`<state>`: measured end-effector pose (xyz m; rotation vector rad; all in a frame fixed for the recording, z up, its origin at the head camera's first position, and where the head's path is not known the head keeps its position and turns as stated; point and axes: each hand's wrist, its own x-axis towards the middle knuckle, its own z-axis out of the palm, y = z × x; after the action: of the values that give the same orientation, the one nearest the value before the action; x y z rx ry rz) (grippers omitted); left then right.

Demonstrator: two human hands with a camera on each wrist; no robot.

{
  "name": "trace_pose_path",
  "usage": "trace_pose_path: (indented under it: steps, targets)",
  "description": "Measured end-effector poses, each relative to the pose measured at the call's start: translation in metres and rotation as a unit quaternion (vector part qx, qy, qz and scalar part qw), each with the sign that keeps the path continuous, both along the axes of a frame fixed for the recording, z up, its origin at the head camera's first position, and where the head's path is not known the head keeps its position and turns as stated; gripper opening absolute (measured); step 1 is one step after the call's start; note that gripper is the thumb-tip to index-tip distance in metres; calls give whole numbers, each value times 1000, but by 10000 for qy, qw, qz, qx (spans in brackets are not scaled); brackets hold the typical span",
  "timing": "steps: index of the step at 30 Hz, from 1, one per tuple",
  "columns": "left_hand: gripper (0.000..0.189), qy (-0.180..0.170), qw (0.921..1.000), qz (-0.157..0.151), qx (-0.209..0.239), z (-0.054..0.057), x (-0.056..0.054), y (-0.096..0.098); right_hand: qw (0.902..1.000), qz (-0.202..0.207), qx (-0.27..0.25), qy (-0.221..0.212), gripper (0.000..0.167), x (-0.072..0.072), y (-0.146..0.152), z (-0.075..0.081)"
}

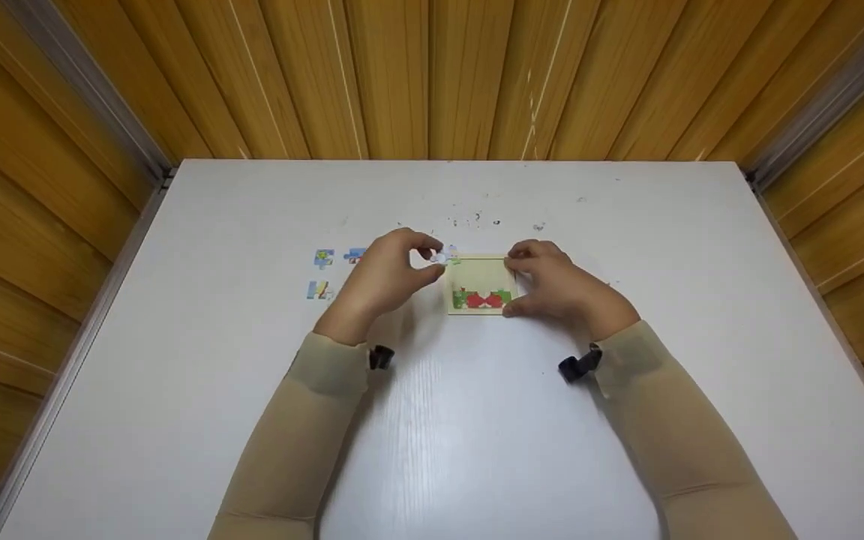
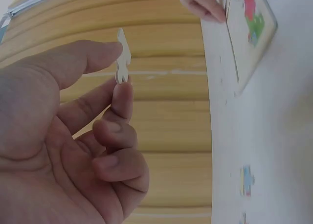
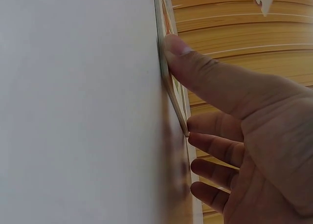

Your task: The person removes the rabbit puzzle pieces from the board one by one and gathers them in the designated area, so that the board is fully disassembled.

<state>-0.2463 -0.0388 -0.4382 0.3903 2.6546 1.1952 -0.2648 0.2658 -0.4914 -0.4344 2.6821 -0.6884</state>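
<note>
Left grip [image 1: 387, 274] between loose pieces [image 1: 324, 258], tray [image 1: 483, 274]

White table [image 1: 492, 450], wood-grain plank walls [image 1: 462, 82], grey corner strips [image 1: 91, 90]

Beige sleeves [image 1: 271, 450], grey-green cuffs [image 1: 329, 367], black wrist cameras [image 1: 381, 357]
</note>
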Motion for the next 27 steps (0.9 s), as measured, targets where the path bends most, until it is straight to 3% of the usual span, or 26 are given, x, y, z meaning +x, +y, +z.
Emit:
trace_pose_path:
  steps: [6, 13, 19, 27]
  targets:
    - [36, -231, 9995, 170, -158, -12, -13, -33, 10000, -57, -28, -55, 96, 0, 0, -1]
    - [32, -615, 9966, -22, -541, -28, -24, -64, 9999, -69, -58, -117, 96, 0, 0, 0]
    - [30, -799, 9932, -197, -825, -36, -24, -64, 9999, -85, 26, -121, 95, 1, -1, 1]
    - [28, -821, 9885, 155, -1262, -39, -19, -58, 10000, 16, 21, -62, 95, 1, 0, 2]
